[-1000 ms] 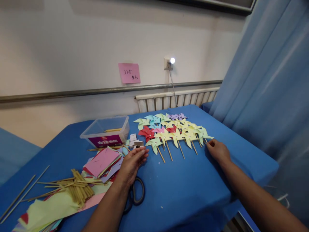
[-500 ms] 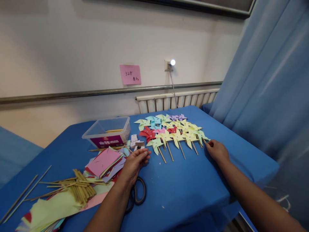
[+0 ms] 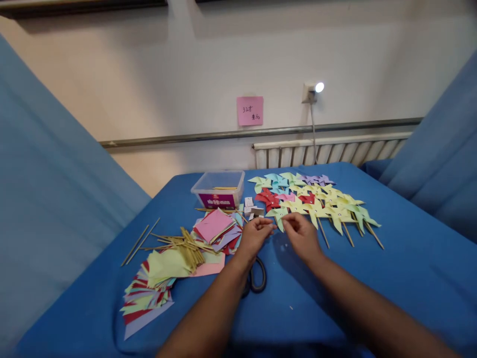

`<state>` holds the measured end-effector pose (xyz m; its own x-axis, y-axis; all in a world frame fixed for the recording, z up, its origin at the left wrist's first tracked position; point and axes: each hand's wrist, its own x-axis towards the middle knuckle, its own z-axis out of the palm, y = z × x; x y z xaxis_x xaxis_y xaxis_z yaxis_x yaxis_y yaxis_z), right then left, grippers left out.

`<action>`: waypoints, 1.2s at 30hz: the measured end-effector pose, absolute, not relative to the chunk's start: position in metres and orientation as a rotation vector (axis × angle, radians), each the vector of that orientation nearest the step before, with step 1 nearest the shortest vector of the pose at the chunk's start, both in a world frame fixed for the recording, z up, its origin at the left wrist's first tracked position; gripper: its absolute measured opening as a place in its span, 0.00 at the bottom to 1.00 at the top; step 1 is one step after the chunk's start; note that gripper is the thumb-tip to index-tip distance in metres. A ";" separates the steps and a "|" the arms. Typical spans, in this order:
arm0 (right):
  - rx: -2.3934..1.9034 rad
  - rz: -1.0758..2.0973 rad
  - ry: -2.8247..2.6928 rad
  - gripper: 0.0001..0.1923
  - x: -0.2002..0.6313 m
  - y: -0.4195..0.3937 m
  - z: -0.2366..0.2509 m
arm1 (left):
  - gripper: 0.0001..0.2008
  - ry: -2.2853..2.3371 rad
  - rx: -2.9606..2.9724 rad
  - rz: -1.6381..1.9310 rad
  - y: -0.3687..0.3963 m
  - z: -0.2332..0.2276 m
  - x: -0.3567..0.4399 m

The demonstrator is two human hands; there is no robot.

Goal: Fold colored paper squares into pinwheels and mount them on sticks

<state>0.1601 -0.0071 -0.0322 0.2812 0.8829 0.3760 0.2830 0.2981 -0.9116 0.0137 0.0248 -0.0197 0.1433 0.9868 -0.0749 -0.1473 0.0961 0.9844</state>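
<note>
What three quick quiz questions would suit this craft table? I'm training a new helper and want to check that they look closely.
1. True or false: both hands, left hand and right hand, meet at the green pinwheel.
2. What lies under the left forearm? A scissors, B cup, C ruler.
3. Fill in: the clear box stands ___ the pink squares.

Key: 1 true; 2 A; 3 behind.

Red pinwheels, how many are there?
2. One red pinwheel lies at the left of the bunch, another red pinwheel in its middle; others may hide under the yellow ones.
</note>
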 end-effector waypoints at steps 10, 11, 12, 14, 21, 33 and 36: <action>-1.099 0.800 -1.180 0.11 0.130 0.016 -0.066 | 0.06 1.401 1.483 1.254 0.044 -0.013 -0.012; -1.103 0.801 -1.194 0.10 0.133 0.016 -0.066 | 0.07 1.449 1.527 1.269 0.045 -0.011 -0.016; -1.107 0.802 -1.208 0.10 0.135 0.016 -0.066 | 0.08 1.486 1.568 1.265 0.046 -0.009 -0.020; -1.111 0.807 -1.249 0.10 0.137 0.017 -0.066 | 0.09 1.578 1.659 1.216 0.047 -0.004 -0.031; -1.094 0.869 -1.336 0.09 0.136 0.023 -0.067 | 0.16 2.153 2.175 0.679 0.040 0.018 -0.088; -1.100 0.970 -1.369 0.07 0.133 0.017 -0.065 | 0.21 1.978 1.934 0.546 0.037 0.024 -0.108; -1.103 0.996 -1.389 0.06 0.131 0.017 -0.067 | 0.21 1.954 1.841 0.613 0.038 0.025 -0.114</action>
<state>0.1310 0.0170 -0.0665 -0.0216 0.9737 0.2268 0.0975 0.2278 -0.9688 -0.1143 0.0383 0.0246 -0.0649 0.9977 0.0186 0.8295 0.0436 0.5568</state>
